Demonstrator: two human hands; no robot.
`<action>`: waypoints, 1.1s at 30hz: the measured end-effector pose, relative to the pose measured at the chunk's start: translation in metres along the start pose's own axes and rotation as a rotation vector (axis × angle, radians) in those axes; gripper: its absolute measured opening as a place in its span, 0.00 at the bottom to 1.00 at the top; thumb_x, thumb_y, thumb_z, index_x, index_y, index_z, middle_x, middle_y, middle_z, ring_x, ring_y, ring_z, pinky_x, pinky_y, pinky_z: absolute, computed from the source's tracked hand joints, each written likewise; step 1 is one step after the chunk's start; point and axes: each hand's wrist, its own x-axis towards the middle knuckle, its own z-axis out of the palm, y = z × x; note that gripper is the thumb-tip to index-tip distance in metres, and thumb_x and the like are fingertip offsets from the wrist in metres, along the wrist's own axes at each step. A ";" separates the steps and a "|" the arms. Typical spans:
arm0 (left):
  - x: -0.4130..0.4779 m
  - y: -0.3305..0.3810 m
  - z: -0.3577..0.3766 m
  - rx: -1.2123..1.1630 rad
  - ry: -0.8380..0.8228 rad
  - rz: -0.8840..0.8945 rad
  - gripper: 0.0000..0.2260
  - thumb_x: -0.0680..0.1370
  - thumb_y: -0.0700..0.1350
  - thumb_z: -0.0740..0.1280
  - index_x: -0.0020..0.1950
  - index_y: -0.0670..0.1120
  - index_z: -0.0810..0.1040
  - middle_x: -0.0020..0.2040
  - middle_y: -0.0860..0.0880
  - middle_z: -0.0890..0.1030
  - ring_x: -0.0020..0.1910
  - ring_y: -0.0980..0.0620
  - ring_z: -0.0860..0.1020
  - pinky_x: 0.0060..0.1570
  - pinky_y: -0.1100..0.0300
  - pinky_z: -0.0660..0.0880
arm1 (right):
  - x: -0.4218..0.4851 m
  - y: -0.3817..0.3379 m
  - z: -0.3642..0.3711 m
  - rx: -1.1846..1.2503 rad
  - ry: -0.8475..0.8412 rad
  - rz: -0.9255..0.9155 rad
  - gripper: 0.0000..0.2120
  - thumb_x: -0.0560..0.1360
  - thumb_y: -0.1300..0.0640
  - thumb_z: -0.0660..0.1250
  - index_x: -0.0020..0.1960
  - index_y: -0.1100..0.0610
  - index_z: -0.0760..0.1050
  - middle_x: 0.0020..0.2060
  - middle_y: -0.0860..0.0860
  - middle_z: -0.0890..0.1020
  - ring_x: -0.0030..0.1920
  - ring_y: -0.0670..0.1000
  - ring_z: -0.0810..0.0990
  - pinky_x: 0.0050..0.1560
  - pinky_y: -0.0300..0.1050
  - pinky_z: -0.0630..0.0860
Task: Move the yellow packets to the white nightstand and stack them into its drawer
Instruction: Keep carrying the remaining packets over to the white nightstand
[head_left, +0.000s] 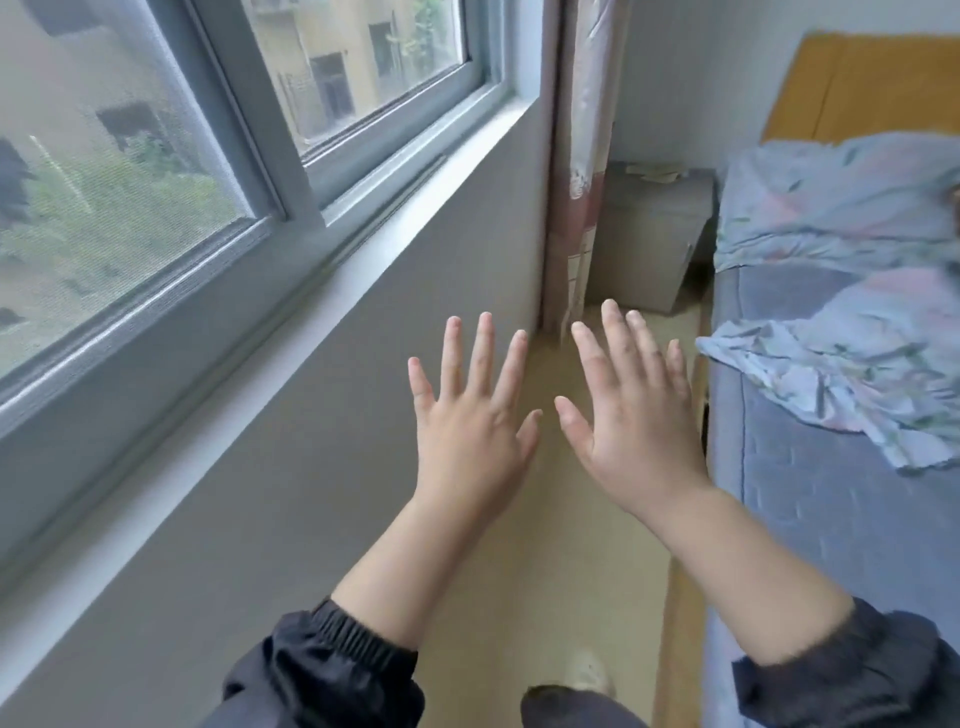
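Note:
Both my hands are raised in front of me with fingers spread and nothing in them. My left hand (475, 410) hovers over the narrow floor strip, and my right hand (631, 410) is beside it near the bed's edge. The white nightstand (649, 234) stands at the far end of the gap, in the corner between the curtain and the bed. Some pale yellowish packets (655, 171) lie on its top, small and blurred. Its drawer looks closed.
A wall with a window sill (291, 332) runs along my left. The bed (831, 493) with a crumpled floral sheet (841, 358) fills the right side. A bunched curtain (584, 156) hangs in the corner. The tan floor aisle (550, 571) runs to the nightstand.

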 end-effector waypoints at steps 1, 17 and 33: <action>0.022 0.005 0.013 -0.013 -0.008 0.017 0.31 0.75 0.59 0.57 0.77 0.51 0.60 0.77 0.45 0.60 0.77 0.41 0.53 0.68 0.34 0.55 | 0.014 0.013 0.011 -0.005 -0.005 0.024 0.31 0.76 0.42 0.53 0.74 0.58 0.63 0.74 0.60 0.62 0.73 0.62 0.62 0.68 0.66 0.59; 0.428 0.138 0.203 -0.118 -0.111 0.189 0.31 0.74 0.60 0.51 0.75 0.49 0.64 0.75 0.44 0.64 0.75 0.39 0.59 0.66 0.33 0.60 | 0.306 0.314 0.166 -0.096 -0.108 0.289 0.32 0.75 0.41 0.50 0.75 0.55 0.61 0.75 0.57 0.60 0.74 0.61 0.60 0.69 0.66 0.58; 0.866 0.178 0.389 -0.252 -0.148 0.313 0.33 0.78 0.59 0.58 0.79 0.49 0.51 0.79 0.44 0.50 0.78 0.40 0.46 0.71 0.36 0.51 | 0.658 0.521 0.333 -0.212 -0.111 0.440 0.33 0.75 0.39 0.49 0.74 0.56 0.63 0.75 0.58 0.62 0.73 0.60 0.63 0.68 0.64 0.61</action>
